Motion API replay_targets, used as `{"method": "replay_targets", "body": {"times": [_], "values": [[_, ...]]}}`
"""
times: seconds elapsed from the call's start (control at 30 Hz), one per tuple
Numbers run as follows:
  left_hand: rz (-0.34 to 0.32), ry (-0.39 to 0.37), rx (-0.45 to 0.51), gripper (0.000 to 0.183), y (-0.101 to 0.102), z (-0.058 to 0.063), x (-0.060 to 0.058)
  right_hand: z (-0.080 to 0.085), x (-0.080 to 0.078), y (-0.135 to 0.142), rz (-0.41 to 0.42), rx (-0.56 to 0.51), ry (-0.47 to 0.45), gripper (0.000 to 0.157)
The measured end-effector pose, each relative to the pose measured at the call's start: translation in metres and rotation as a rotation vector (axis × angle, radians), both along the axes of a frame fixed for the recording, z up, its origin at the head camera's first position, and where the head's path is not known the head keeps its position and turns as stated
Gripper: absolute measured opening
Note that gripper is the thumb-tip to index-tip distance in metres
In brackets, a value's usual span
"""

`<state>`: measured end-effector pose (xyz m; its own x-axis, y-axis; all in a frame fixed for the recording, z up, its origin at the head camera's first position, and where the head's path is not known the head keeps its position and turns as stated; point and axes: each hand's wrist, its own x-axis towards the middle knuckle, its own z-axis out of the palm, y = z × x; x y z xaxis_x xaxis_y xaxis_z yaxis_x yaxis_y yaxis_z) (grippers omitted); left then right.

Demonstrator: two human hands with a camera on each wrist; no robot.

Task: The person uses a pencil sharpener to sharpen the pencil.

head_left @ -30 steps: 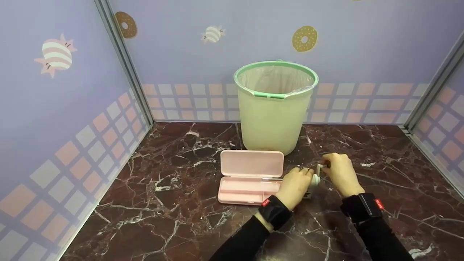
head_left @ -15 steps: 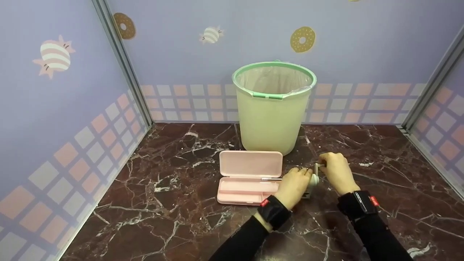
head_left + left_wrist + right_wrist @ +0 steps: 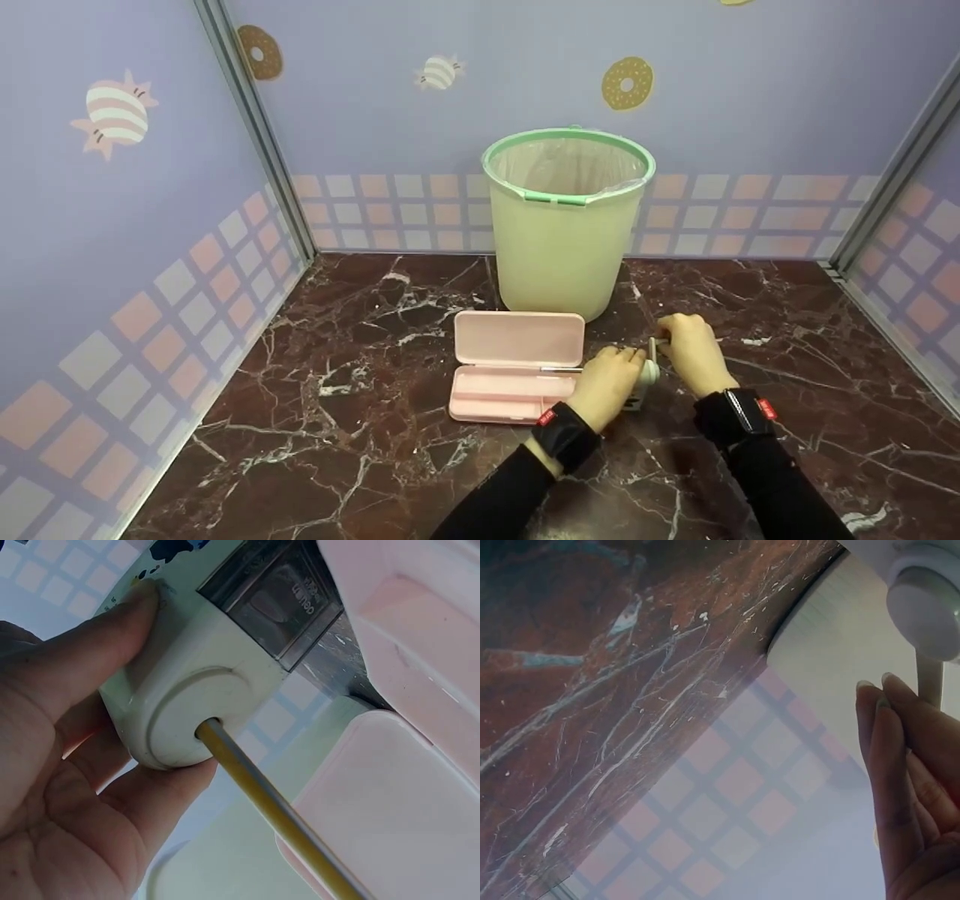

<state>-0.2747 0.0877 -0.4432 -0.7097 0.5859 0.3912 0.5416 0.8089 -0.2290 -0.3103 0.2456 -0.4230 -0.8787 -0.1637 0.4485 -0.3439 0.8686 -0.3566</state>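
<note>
My left hand [image 3: 606,386] grips a pale hand-crank pencil sharpener [image 3: 202,641] on the table, beside the right end of an open pink pencil case [image 3: 519,337]. In the left wrist view, the thumb and fingers lie around its body. A yellow and grey striped pencil [image 3: 262,799] sticks out of the round hole in the sharpener's front. My right hand [image 3: 694,349] pinches the crank handle on the sharpener's other end. The crank arm [image 3: 930,679] shows above the fingertips in the right wrist view. The pencil's tip is hidden inside the sharpener.
Behind the pencil case stands a pale green bin [image 3: 562,247] with a clear liner. The dark red marbled table [image 3: 360,450] meets patterned walls [image 3: 420,135] at the back and sides.
My right hand has shifted slightly left, still at the crank handle. The left hand, sharpener and pencil case stay in place; the head view sways a little.
</note>
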Motion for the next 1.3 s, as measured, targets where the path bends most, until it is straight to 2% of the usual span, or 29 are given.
{"method": "replay_targets", "body": {"times": [0.13,0.43,0.77,0.87,1.1,1.3], "values": [[-0.004,0.001,0.01,0.034,0.0,0.001,0.0,0.002,-0.001,0.001,0.003,-0.014,-0.035,0.012],[-0.006,0.027,-0.012,0.033,0.003,0.0,0.001,0.002,-0.001,0.005,0.018,-0.009,-0.049,0.008],[-0.008,-0.017,0.018,0.034,0.001,0.002,0.0,-0.001,-0.012,0.008,0.048,-0.023,-0.1,0.016],[-0.002,-0.04,0.009,0.041,0.0,0.003,0.0,-0.005,-0.017,0.008,0.064,-0.021,-0.128,0.017],[0.029,-0.122,-0.034,0.072,0.0,0.004,0.002,-0.007,-0.021,0.006,0.07,-0.018,-0.138,0.018],[0.021,-0.149,-0.042,0.072,0.001,0.003,0.002,-0.007,-0.02,0.006,0.055,-0.011,-0.158,0.014]]}}
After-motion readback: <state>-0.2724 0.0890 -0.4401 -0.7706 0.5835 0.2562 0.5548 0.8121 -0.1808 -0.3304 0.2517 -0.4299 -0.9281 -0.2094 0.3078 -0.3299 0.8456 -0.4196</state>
